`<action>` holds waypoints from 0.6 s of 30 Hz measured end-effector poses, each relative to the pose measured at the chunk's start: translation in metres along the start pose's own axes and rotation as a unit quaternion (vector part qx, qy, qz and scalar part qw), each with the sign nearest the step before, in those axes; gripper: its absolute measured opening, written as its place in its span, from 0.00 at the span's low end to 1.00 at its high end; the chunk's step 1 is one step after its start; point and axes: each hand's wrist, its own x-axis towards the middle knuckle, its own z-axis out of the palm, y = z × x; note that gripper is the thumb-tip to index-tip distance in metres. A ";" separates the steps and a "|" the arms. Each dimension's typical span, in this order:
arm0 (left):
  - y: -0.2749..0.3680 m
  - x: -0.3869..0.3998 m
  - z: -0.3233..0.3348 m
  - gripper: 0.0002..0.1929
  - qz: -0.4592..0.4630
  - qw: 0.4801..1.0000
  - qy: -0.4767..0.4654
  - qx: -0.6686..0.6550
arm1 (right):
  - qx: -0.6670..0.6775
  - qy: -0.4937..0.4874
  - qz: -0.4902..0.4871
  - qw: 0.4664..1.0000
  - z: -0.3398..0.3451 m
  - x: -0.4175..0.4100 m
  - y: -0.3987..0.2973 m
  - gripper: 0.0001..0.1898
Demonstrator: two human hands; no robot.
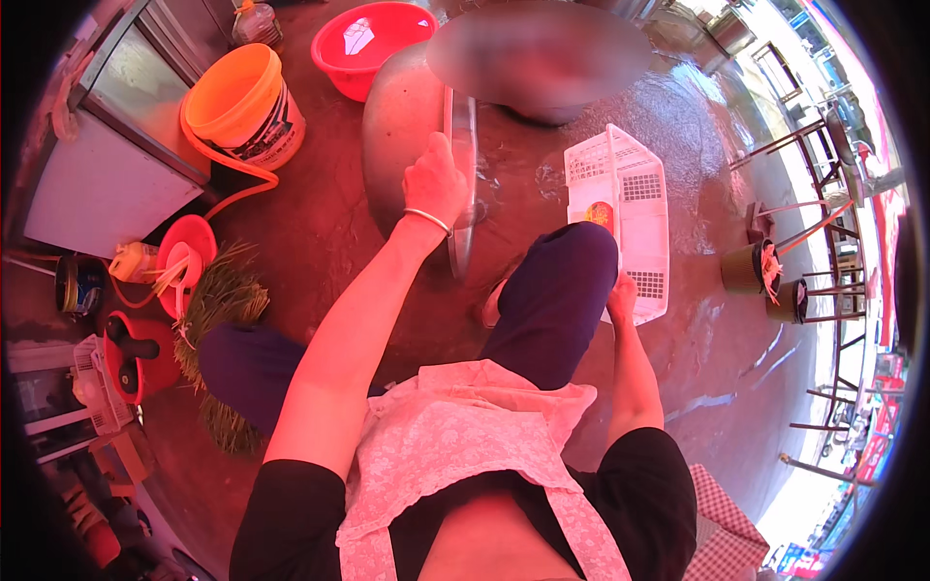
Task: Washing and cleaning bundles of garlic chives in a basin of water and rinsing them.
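My left hand (436, 178), with a bracelet at the wrist, is closed on the rim of a large metal basin (399, 138), which stands tilted on its side on the wet floor. To the right, my right hand (623, 296) grips the near end of a white plastic basket (644, 232) beside my knee. The basket has grid-patterned openings and is tipped on its side; a round red and yellow label is on it. My knee hides part of the basket, and the far part of the metal basin lies partly behind a blurred patch.
A red plastic basin (338, 43) stands beyond the metal one. To the left are an orange bucket (236, 94) with a hose, a red bowl (207, 236), green stalks (229, 290) and a red bucket (163, 363). Planters (745, 269) and metal-legged furniture stand at right.
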 end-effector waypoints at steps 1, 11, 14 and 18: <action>0.010 -0.002 0.005 0.12 0.015 1.000 -0.002 0.001 | -0.042 0.019 -0.029 0.998 0.006 0.002 0.007 0.11; 0.041 -0.014 0.033 0.12 0.096 0.992 0.053 -0.057 | 0.163 0.064 0.025 0.984 0.080 -0.015 0.059 0.15; 0.042 -0.015 0.032 0.12 0.105 0.990 0.057 -0.072 | 0.305 0.098 0.028 0.947 0.108 -0.031 0.076 0.19; 0.033 -0.025 0.021 0.11 0.092 0.992 0.073 -0.055 | 0.275 0.051 0.031 0.960 0.153 -0.080 0.042 0.19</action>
